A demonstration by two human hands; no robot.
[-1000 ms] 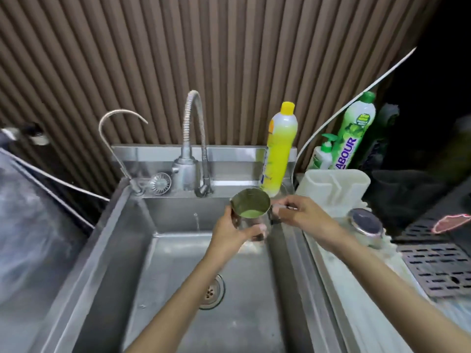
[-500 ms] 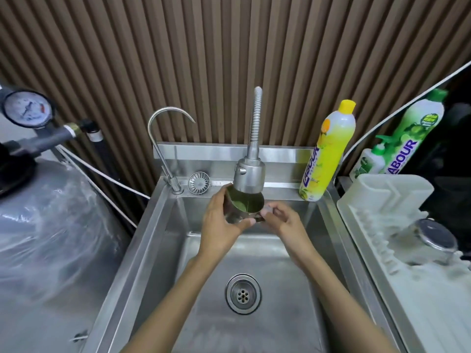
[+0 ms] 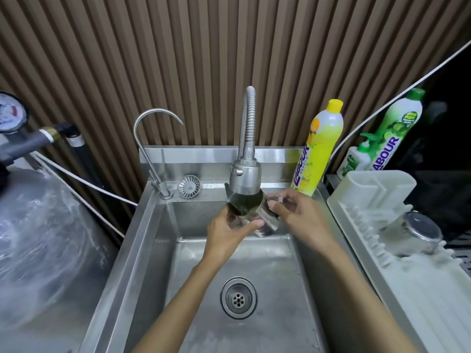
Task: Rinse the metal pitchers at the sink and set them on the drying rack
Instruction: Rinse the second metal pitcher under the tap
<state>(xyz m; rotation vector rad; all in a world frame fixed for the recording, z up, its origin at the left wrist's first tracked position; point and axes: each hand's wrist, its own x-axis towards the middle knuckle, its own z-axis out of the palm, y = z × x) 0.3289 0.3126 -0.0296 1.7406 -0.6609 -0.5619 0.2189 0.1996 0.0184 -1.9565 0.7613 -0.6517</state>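
I see the metal pitcher [image 3: 246, 208] just beneath the faucet head [image 3: 246, 175], at 12 o'clock from the drain [image 3: 238, 298] of the sink [image 3: 142, 238]. My hands are both clamped on it: the left hand [image 3: 226, 233] wraps its body from 7 o'clock and the right hand [image 3: 298, 215] pinches its handle at 3 o'clock. A second pitcher [image 3: 418, 230] sits upturned on the drying rack [image 3: 377, 197], at 3 o'clock of the sink.

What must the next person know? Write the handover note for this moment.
Left hand grips the pitcher from below; right hand holds its handle.
The pitcher sits tilted under the faucet head, over the sink; running water cannot be made out.
Done: what looks like another pitcher sits upturned on the drying rack.
Left: finish rinsing this one, then rack it.
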